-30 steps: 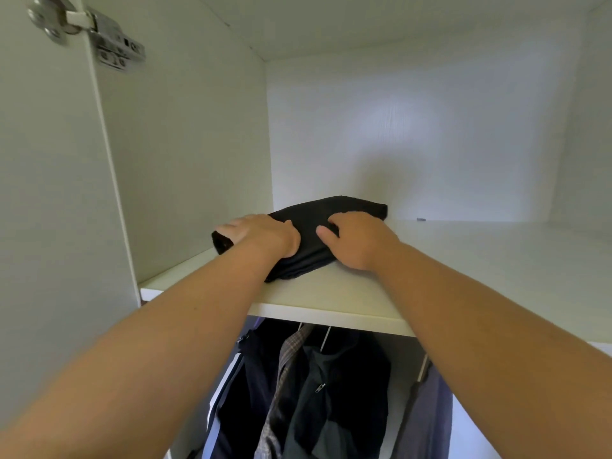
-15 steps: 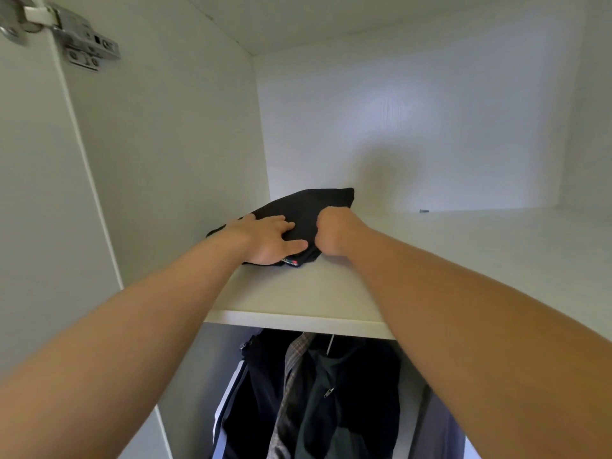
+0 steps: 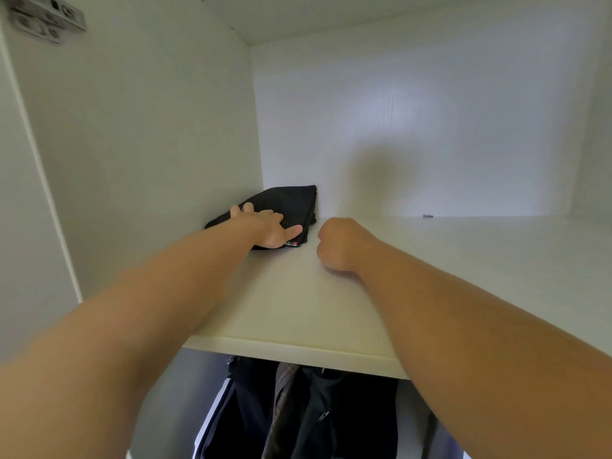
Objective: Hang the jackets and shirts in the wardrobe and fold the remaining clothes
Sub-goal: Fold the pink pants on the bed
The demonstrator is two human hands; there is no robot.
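A folded black garment (image 3: 291,202) lies in the back left corner of the wardrobe's white top shelf (image 3: 298,313). My left hand (image 3: 270,226) lies flat on its front part, fingers spread and pressing down. My right hand (image 3: 341,243) rests on the bare shelf just right of the garment, curled into a fist and holding nothing. Below the shelf hang several dark jackets and a checked shirt (image 3: 284,409).
The wardrobe's left wall (image 3: 149,144) stands close beside the garment, and a door hinge (image 3: 46,18) sits at the top left. A small screw (image 3: 428,216) lies at the back of the shelf. The shelf stretches bare to the right.
The garment has slid deeper toward the back left corner. My right hand has come off it and pulled back onto the bare shelf as a fist; my left hand stays on it.
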